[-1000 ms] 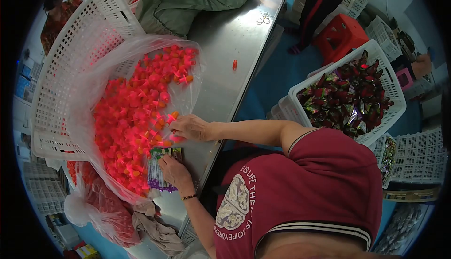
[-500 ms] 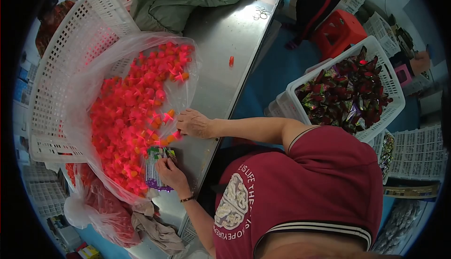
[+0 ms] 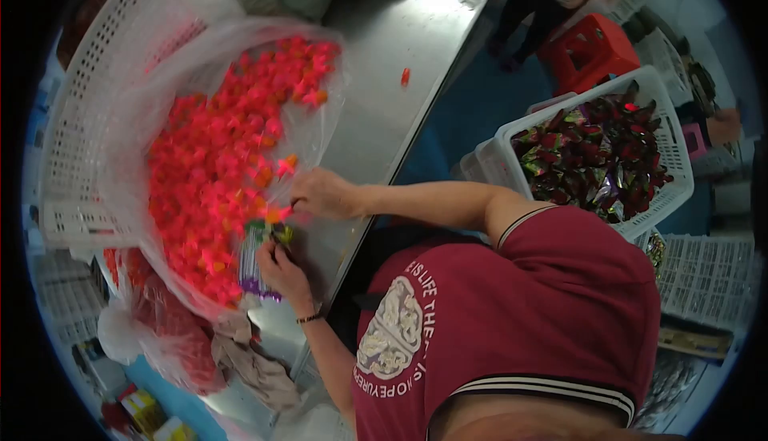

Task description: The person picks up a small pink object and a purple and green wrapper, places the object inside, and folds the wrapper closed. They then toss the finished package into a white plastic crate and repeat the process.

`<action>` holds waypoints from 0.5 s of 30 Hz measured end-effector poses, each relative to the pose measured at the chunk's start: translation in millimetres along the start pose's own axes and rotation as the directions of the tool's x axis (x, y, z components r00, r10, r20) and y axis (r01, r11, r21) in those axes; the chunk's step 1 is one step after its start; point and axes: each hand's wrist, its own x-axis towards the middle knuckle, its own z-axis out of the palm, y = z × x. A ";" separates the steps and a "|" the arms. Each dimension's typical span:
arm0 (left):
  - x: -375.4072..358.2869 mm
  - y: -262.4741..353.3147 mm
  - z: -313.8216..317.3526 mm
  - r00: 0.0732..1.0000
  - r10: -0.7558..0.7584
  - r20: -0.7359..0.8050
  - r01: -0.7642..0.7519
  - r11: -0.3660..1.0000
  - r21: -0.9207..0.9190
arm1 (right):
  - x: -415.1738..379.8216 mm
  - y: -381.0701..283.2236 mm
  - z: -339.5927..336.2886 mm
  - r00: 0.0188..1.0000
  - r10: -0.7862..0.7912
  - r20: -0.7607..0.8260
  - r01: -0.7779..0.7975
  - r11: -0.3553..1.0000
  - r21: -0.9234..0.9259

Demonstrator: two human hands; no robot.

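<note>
My left hand point(image 3: 284, 273), with a bracelet at the wrist, is closed on printed packets point(image 3: 250, 261) with green tops and a purple lower edge. They lie at the near edge of a clear plastic bag, and their layering is partly hidden by my fingers. Above it, my right hand point(image 3: 326, 193) has its fingers curled together near the packet tops; whatever is between them is hidden. A heap of small bright red-pink pieces point(image 3: 212, 185) with orange parts fills the clear bag point(image 3: 336, 81). One loose piece point(image 3: 278, 215) lies just beside my right fingertips.
The bag rests against a white perforated basket point(image 3: 64, 137) on a metal table point(image 3: 380, 105). A lone red piece point(image 3: 406, 77) lies farther along. On the right stands a white crate point(image 3: 680, 173) of dark red packets. Beyond are a red stool point(image 3: 588, 53) and another person point(image 3: 532, 9).
The whole view has shifted slightly. My right hand's fingers have drawn from a flatter pose into a curl by the packets. The other person's arm has left the table.
</note>
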 end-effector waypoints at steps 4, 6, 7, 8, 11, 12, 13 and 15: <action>-0.5 11.3 -4.8 0.999 0.006 -0.050 -0.009 0.999 -0.048 | -0.8 -2.2 -6.5 1.000 0.013 -0.006 -0.014 0.998 -0.061; -1.3 6.1 -0.7 0.989 0.080 -0.122 -0.089 0.993 -0.076 | -0.6 -4.4 -14.8 0.992 0.115 -0.052 -0.106 0.983 0.148; -1.3 7.3 0.1 0.990 0.051 -0.128 -0.061 0.995 -0.076 | 2.3 -9.2 -20.3 0.971 0.235 -0.043 -0.217 0.943 0.254; -1.3 10.2 0.4 0.991 0.027 -0.127 -0.039 0.995 -0.089 | 3.9 -13.9 -20.6 0.974 0.225 -0.018 -0.211 0.936 0.280; 0.1 11.8 1.4 0.993 -0.012 -0.121 -0.003 0.992 -0.127 | 6.4 -21.9 -14.1 0.913 0.404 0.063 -0.387 0.806 0.447; 0.1 11.6 1.6 0.992 -0.024 -0.123 0.008 0.991 -0.134 | 6.2 -23.7 -9.9 0.907 0.413 0.080 -0.400 0.786 0.471; -0.3 11.9 1.0 0.992 -0.028 -0.123 0.012 0.991 -0.130 | 5.1 -25.7 -6.8 0.900 0.425 0.097 -0.414 0.765 0.494; 0.1 12.6 0.6 0.994 -0.066 -0.090 0.055 0.991 -0.121 | 2.5 -31.4 -4.4 0.913 0.391 0.112 -0.396 0.790 0.468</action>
